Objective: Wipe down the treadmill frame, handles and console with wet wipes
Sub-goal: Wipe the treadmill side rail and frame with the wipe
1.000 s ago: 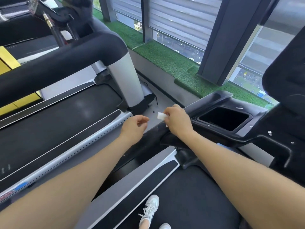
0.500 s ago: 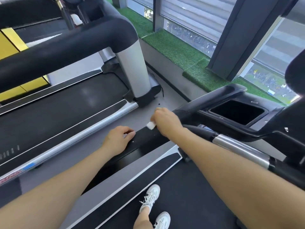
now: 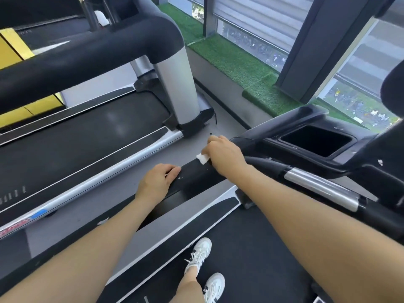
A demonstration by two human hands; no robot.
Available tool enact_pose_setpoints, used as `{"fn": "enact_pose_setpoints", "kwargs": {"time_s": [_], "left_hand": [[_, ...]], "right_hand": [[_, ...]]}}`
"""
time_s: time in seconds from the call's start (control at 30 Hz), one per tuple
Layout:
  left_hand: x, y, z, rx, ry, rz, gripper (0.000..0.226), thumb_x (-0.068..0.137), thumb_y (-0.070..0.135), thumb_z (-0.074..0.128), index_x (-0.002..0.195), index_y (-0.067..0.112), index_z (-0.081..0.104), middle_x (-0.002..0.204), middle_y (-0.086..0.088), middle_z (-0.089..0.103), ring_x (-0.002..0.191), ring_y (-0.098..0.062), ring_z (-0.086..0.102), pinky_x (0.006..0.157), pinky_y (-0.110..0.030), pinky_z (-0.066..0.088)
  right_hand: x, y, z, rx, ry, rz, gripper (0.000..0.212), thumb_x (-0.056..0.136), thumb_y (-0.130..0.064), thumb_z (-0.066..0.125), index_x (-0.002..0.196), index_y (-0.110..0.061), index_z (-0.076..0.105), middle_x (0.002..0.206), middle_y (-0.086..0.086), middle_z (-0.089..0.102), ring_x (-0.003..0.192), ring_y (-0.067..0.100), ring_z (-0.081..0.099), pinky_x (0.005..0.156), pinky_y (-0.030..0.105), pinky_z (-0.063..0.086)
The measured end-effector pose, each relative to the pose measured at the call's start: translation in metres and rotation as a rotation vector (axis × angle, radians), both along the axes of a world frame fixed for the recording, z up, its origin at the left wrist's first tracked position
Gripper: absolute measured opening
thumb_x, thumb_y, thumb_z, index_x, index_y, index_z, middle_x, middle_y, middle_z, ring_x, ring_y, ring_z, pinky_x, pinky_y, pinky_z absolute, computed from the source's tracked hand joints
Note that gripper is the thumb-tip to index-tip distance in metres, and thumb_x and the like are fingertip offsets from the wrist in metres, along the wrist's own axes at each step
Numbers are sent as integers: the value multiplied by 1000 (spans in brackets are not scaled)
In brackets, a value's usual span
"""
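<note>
The right hand (image 3: 225,156) pinched a small folded wipe (image 3: 202,159) against the top of the black side rail (image 3: 194,178) of the treadmill. The left hand (image 3: 158,182) lay on the same rail just behind it, fingers loosely bent over the edge and gripping nothing I could make out. The wipe looked scrunched very small, so I judged it might only smear the pale specks on the rail, or slip out of the fingers and drop to the floor between the machines. Leaning sideways with both white shoes (image 3: 206,270) on the belt (image 3: 251,259), the person risked overbalancing.
</note>
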State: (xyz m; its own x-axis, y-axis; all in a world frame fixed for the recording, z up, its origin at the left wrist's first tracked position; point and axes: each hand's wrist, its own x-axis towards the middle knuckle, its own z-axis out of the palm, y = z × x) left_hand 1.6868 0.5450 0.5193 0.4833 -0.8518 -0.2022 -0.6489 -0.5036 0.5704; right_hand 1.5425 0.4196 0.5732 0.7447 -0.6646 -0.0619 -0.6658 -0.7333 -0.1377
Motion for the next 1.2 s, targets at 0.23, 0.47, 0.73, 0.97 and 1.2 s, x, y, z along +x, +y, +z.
{"fn": "enact_pose_setpoints", "kwargs": {"time_s": [0.23,0.47,0.73,0.97,1.2], "left_hand": [[1,-2,-4,1,-41,-11,35,98,47,38,105,26,65,107,7,60,101,-18,55,74,-28,34],[5,-3,-7,1,-58,-38,37,98,48,35,97,23,62,98,4,59,93,-19,54,69,-32,37],[6,-2,-8,-12,-41,-54,34,98,48,35,96,26,61,97,8,54,89,-14,50,73,-31,35],[7,-3,-9,-21,-25,-75,37,99,47,34,99,24,63,101,5,57,94,-19,55,73,-32,39],[6,-3,-10,-38,-20,-52,36,98,48,36,102,24,63,107,5,58,99,-19,55,76,-31,38]], "right_hand": [[-29,-32,4,-134,-2,-255,28,90,-2,48,110,-10,66,113,10,51,110,28,46,75,32,39],[7,15,-3,-34,-22,-71,27,89,1,46,104,-9,65,109,7,50,107,26,44,69,30,31],[-30,-40,5,-182,20,-458,27,93,-2,44,109,-5,65,113,14,52,109,33,49,76,38,43],[3,23,-5,-121,-34,-270,29,88,4,45,106,-9,65,109,9,51,104,28,49,68,30,34],[-15,-15,-2,-166,0,-451,32,90,3,45,112,-9,64,111,13,54,103,34,54,69,34,38]]}}
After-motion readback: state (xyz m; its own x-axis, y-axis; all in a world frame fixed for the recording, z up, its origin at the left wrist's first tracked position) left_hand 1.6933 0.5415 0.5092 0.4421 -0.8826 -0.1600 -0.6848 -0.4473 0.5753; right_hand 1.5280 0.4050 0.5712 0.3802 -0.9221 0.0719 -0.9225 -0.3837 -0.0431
